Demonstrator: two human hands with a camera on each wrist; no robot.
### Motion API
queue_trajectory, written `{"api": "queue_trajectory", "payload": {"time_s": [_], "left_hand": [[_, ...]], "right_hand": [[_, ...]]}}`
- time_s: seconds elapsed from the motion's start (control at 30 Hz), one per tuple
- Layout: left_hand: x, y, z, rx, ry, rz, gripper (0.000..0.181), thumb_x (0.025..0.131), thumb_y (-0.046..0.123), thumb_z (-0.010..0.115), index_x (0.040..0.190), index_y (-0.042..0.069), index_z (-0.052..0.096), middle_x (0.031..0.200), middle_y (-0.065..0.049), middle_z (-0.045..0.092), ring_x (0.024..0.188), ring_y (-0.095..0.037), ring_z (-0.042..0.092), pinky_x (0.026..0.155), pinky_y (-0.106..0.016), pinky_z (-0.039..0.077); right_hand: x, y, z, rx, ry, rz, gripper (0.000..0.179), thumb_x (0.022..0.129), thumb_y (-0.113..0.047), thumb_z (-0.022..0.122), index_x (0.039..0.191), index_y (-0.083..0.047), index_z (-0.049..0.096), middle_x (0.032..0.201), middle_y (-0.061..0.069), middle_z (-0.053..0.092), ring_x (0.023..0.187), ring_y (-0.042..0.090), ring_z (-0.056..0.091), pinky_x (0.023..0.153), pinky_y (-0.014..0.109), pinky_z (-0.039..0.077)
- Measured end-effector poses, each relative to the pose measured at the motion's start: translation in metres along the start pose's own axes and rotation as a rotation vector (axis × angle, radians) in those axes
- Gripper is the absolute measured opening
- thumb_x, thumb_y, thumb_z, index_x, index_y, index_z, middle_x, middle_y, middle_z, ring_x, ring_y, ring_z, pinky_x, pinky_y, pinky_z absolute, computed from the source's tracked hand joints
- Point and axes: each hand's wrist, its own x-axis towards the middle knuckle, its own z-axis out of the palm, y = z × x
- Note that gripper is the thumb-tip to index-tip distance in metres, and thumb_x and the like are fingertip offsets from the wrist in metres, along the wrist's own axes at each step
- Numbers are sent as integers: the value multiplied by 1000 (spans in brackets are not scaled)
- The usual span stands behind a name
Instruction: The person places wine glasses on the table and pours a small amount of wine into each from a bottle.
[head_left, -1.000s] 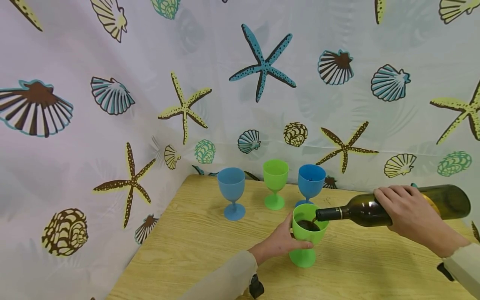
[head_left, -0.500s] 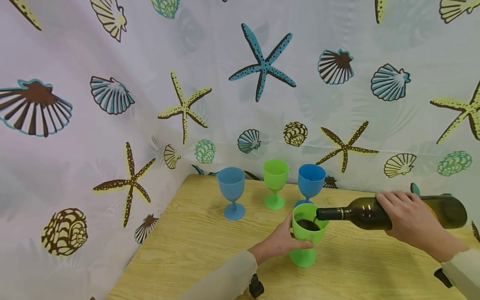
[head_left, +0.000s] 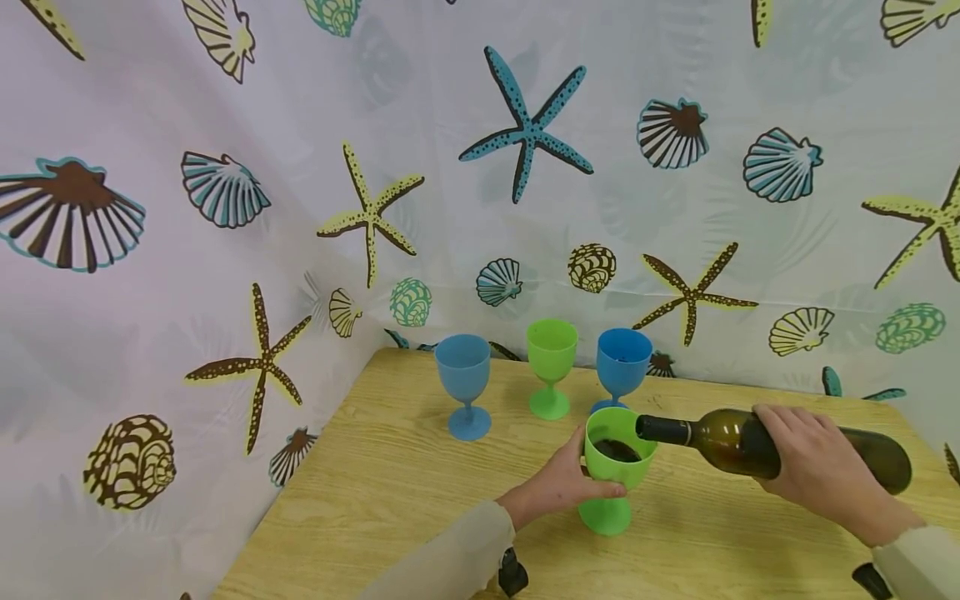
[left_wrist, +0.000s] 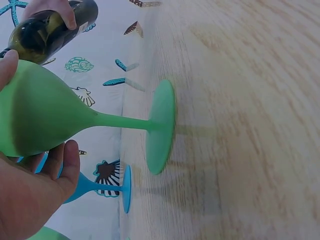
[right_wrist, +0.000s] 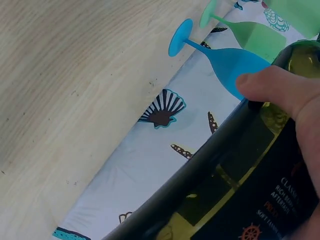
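Observation:
My left hand [head_left: 558,479] grips the bowl of a green goblet [head_left: 606,515], thumb on the near side and fingers round the far side. The goblet stands upright on the table and holds dark liquid [head_left: 617,451]. In my right hand [head_left: 821,467] is a dark wine bottle [head_left: 735,442], gripped round its body. The bottle tilts with its mouth at the goblet's right rim and its base lower than its neck; no stream shows. In the right wrist view the bottle's label [right_wrist: 280,200] and my thumb [right_wrist: 265,87] show.
Behind stand a light blue goblet [head_left: 462,375], another green goblet [head_left: 552,354] and a darker blue goblet [head_left: 624,362], whose base is partly hidden by the held goblet. A curtain [head_left: 420,67] printed with starfish and shells hangs behind the wooden table [head_left: 390,500].
The bottle's base has swung down and its mouth has risen slightly to the right; the thin stream seen earlier is gone. The left hand and its goblet have stayed put.

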Motion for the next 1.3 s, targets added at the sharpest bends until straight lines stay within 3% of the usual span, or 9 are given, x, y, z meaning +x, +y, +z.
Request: {"api": "queue_trajectory", "payload": {"time_s": [0.4,0.6,0.97,1.3], "left_hand": [[0,1,-1,9,3,-8,77,83,14,75,141,29,29,126,8,47,113,-12,47,89,-29,46],[0,3,-2,29,20,-28,77,82,17,76,142,29,29,125,8,48,112,-12,47,89,-30,46],[-1,0,1,17,10,-9,77,83,15,75,142,29,29,125,8,47,112,-11,46,87,-28,46],[0,0,0,22,12,-6,78,82,15,76,143,29,28,125,8,47,112,-11,47,87,-28,46]], "right_hand": [[-8,-8,13,102,-29,99,87,46,-23,92,116,8,51,102,23,61,87,39,59,68,55,47],[-6,-13,16,109,-23,96,87,45,-22,93,115,8,52,101,22,61,87,38,60,67,54,48],[1,-21,20,138,-20,112,88,47,-25,94,116,7,51,100,20,62,87,36,60,68,53,49],[-8,-17,25,157,-49,163,89,47,-25,93,118,9,50,102,22,61,87,37,60,70,55,48]]}}
